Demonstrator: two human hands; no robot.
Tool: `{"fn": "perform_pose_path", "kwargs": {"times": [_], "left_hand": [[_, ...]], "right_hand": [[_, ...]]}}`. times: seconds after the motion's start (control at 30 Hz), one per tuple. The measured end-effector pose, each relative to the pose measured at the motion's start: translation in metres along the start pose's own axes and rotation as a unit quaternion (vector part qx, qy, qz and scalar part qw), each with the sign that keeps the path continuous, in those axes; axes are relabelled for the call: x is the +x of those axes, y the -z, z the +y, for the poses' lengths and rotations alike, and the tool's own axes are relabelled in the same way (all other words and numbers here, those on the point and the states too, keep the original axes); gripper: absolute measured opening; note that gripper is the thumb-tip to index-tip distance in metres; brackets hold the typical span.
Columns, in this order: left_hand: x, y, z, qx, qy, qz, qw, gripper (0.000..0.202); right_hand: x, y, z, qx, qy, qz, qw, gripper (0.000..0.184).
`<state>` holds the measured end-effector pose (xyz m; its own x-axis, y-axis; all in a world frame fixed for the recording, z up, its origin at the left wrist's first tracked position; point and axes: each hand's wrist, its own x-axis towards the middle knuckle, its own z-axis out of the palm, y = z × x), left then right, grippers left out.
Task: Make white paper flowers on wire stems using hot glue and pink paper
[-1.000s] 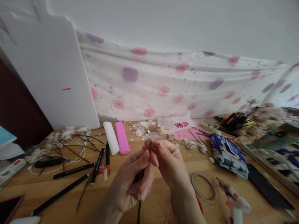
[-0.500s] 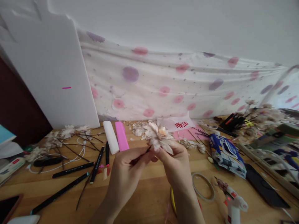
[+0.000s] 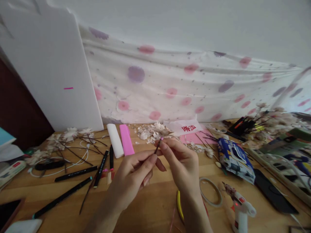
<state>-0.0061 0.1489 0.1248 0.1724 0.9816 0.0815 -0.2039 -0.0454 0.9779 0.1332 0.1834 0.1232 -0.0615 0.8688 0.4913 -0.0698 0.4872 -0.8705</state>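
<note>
A handmade flower with pale, dried-looking petals tilts away from me, its underside and dark stem turned my way. A small pink bit shows where the stem meets the petals. My left hand is closed, pinching the stem between thumb and fingers. At the flower's base, my right hand is closed too, with thumb and index finger pressed at the pink spot. Behind the bloom lies a pile of loose pale petals, partly covered by it.
Pink and white rolls lie left of the hands, near black markers and stemmed flowers. To the right are a tape ring, a glue gun, a blue packet and a dark phone. Yellow-handled pliers or scissors are partly hidden.
The flower has tipped from facing up and toward me to facing away, baring its stem and underside. My left hand has shifted down the stem slightly; my right fingers now press at its base.
</note>
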Motion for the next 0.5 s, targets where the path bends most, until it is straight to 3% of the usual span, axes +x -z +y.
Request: {"fn": "perform_pose_path", "kwargs": {"times": [0.27, 0.5], "left_hand": [[-0.0013, 0.0028, -0.0039, -0.01, 0.02, 0.007, 1.0, 0.037], [-0.0019, -0.0029, 0.0009, 0.055, -0.006, 0.055, 0.997, 0.036]], "right_hand": [[-0.002, -0.0028, 0.0008, -0.078, 0.061, 0.02, 0.995, 0.017], [-0.0024, -0.0025, -0.0003, -0.097, 0.096, 0.012, 0.991, 0.016]]}}
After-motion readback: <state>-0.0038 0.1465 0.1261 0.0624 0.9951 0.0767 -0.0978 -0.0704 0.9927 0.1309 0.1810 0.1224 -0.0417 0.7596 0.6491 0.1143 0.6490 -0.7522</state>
